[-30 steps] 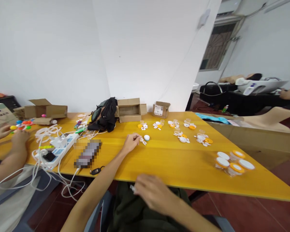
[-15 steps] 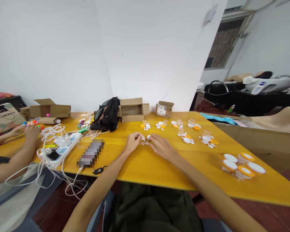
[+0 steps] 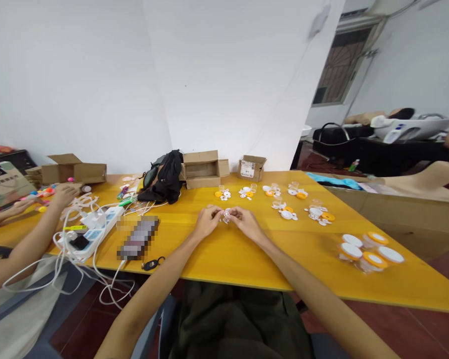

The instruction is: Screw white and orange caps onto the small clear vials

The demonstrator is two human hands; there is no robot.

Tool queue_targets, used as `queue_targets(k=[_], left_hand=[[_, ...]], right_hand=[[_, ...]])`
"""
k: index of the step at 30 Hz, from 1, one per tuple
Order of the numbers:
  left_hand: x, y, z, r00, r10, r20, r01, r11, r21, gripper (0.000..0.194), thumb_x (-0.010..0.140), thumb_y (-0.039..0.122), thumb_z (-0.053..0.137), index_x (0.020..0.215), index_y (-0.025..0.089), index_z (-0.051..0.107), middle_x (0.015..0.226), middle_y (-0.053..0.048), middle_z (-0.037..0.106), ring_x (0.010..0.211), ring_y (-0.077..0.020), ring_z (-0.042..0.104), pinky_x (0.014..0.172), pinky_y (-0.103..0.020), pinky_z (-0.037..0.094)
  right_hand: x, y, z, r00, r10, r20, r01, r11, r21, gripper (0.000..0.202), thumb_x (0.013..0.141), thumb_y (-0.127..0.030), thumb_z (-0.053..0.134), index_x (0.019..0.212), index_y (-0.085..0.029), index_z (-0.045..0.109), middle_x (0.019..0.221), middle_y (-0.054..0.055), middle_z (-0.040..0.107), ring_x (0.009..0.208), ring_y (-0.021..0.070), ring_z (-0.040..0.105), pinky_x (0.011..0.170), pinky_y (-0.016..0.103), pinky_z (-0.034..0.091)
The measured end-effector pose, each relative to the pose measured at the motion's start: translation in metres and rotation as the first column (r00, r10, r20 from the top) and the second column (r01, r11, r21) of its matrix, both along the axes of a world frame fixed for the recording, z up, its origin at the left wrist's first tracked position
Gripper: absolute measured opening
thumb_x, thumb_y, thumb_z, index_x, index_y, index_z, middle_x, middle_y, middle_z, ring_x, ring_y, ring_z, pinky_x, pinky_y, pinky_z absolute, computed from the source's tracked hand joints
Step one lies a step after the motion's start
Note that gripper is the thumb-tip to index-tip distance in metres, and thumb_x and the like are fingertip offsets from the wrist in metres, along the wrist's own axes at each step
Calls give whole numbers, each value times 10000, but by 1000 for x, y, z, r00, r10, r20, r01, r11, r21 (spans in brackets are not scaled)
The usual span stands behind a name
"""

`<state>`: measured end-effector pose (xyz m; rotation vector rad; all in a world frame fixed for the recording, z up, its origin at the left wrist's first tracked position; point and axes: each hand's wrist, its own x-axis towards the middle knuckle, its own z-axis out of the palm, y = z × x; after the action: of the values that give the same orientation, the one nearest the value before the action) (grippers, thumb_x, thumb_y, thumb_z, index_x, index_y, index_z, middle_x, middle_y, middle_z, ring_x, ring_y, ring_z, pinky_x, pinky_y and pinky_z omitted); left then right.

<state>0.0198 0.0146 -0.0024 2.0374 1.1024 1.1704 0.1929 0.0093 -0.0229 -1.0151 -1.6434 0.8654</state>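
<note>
Over the middle of the yellow wooden table, my left hand and my right hand meet with fingertips close together. Both pinch a small white plastic part between them; its exact shape is too small to tell. Beyond my hands lie small groups of white and orange discs with clear cups. Another group of white and orange parts sits to the right. Nearer the right edge stand several clear jars with white and orange lids.
At left are a power strip with white cables, a phone and a key fob. A black bag and open cardboard boxes line the wall. Another person's hand handles colourful pieces at far left.
My right hand has moved left and its fingers have closed on the white part, now touching what my left hand holds. The view has shifted slightly, and the other person's hand has moved.
</note>
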Motion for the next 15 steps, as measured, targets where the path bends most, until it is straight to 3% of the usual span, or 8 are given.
queue_targets(k=[4,8,15], left_hand=[[-2,-4,2,977,42,-208,-9,987,159,122,852,250,594,870,219,710,834,-35,647,835,-193,576,815,-313,449],[-1,-8,0,926,70,-370,33,964,265,126,832,212,632,930,235,709,998,-63,617,991,-234,521,898,-370,402],[-1,-6,-3,893,29,-449,83,970,227,101,870,217,605,935,242,678,985,-64,634,983,-245,473,881,-386,353]], right_hand=[[12,1,-6,998,-2,-67,-4,996,-88,329,725,-521,663,803,-203,640,729,11,669,639,162,615,524,269,517],[16,1,-6,994,23,-109,-36,992,-119,344,693,-529,689,772,-198,640,694,0,657,599,140,605,557,279,541],[14,4,-8,987,46,-152,-68,987,-146,347,650,-515,736,745,-194,648,700,14,675,644,165,645,640,331,575]])
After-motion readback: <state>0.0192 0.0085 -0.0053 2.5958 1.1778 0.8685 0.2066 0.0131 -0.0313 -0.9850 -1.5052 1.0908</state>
